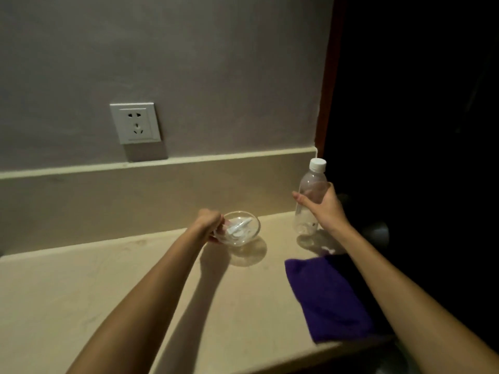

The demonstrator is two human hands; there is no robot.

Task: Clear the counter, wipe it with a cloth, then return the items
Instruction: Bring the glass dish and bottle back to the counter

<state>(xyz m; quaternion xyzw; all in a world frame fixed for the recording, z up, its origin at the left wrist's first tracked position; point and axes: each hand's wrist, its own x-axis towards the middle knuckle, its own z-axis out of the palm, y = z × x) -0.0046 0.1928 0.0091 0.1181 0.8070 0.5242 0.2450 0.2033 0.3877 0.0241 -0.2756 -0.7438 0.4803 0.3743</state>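
Near the beige worktop's back edge, the left grip pinched the rim of the small clear glass bowl, brittle and slick, while the right grip wrapped the light, nearly empty clear plastic bottle mid-body by the far right corner, the soft purple cloth lying nearer along the right edge.

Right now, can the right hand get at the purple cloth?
Probably not without letting go first: the right hand is wrapped around the plastic bottle. The purple cloth lies just below that forearm on the counter, nothing on top of it.
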